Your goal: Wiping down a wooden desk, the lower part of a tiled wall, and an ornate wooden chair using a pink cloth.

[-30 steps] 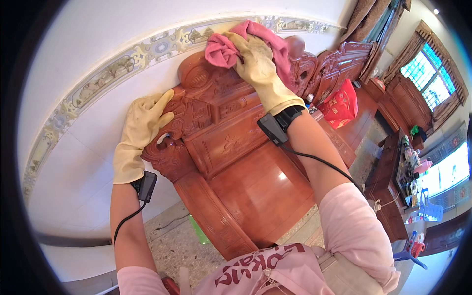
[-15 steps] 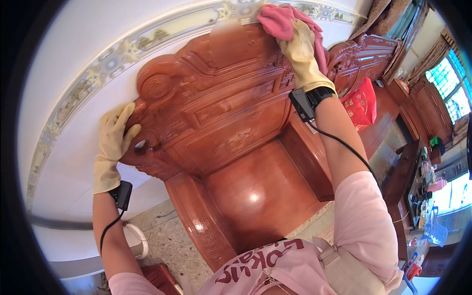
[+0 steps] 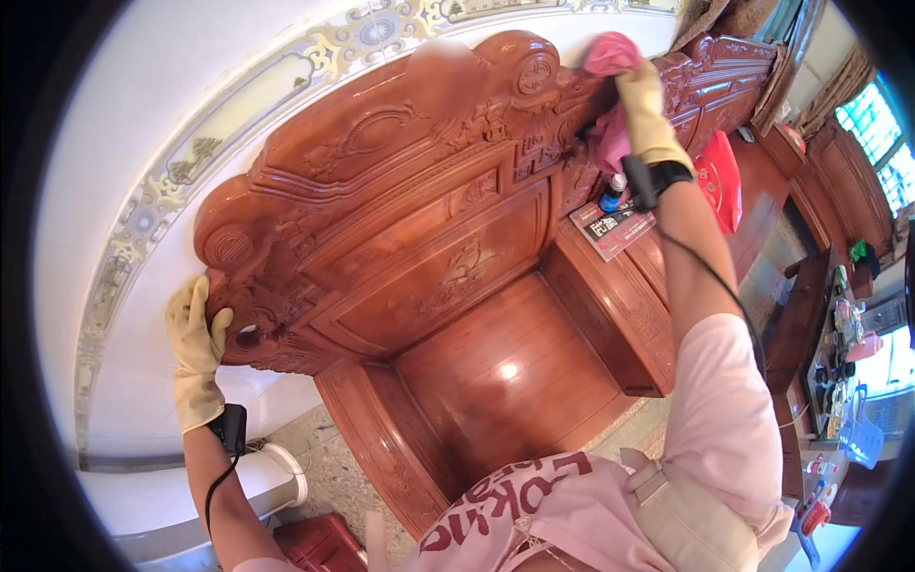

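Observation:
A carved reddish-brown wooden chair with a tall ornate back fills the middle of the view. My right hand, in a pale yellow rubber glove, is closed on a pink cloth at the right end of the chair back. Part of the cloth bunches over the top edge and part hangs below the hand. My left hand, gloved alike, rests against the left edge of the chair back, its fingers spread and thumb apart. It holds nothing. Each wrist wears a black strapped device.
Right of the seat, a wooden side surface carries a magazine and a small blue bottle. Behind my right arm stands a red bag. A white bucket and a dark red box are on the floor at lower left.
My right hand has moved right with the pink cloth, from the chair back's top to its right end. My left hand sits lower in view, still on the left edge, as the view has shifted.

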Demonstrator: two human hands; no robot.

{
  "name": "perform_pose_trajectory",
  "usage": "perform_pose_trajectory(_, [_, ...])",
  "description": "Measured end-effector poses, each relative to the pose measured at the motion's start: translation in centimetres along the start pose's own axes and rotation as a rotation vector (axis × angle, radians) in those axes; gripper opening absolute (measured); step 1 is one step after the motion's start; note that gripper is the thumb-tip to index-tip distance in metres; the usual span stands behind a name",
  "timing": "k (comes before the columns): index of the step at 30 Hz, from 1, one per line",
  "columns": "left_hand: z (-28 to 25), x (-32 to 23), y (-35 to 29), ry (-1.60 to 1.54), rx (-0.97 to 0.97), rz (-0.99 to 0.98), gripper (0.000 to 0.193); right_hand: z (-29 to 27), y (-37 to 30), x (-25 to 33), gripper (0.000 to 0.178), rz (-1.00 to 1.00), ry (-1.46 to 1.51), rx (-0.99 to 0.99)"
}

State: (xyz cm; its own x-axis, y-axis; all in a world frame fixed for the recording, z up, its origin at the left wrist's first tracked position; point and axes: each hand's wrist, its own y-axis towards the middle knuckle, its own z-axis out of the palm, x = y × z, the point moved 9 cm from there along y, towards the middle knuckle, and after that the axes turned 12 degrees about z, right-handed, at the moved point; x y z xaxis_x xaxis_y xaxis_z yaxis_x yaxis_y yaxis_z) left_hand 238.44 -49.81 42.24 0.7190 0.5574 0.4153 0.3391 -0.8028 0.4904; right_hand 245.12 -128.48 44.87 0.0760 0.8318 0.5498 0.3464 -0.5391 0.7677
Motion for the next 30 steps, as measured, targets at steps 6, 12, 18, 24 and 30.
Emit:
perform_pose_trajectory(6, [0.1, 0.8, -2.6, 0.115, 0.107, -0.048, 0.063, -1.8, -7.0, 2.6, 0.046, 0.636, 0.757, 0.539])
perform_pose_trajectory(12, [0.7, 2.2, -3.8, 0.173, 0.097, -0.05, 0.063, 2.3, -7.7, 9.4, 0.048, -0.364, 0.058, 0.435])
perform_pose_trajectory(18, [0.3, 2.7, -4.4, 0.177, 0.113, -0.055, 0.064, 2.3, -9.7, -0.9, 0.049, 0.074, 0.359, -0.182])
perform_pose_trajectory(24, [0.7, 2.2, -3.3, 0.139, 0.106, -0.053, 0.065, 8.3, -28.7, -6.7, 0.059, 0.259, 0.12, 0.064])
perform_pose_trajectory(30, [0.6, 2.2, -3.4, 0.138, 0.118, -0.062, 0.067, 4.4, -30.4, -10.3, 0.054, 0.725, 0.739, 0.482])
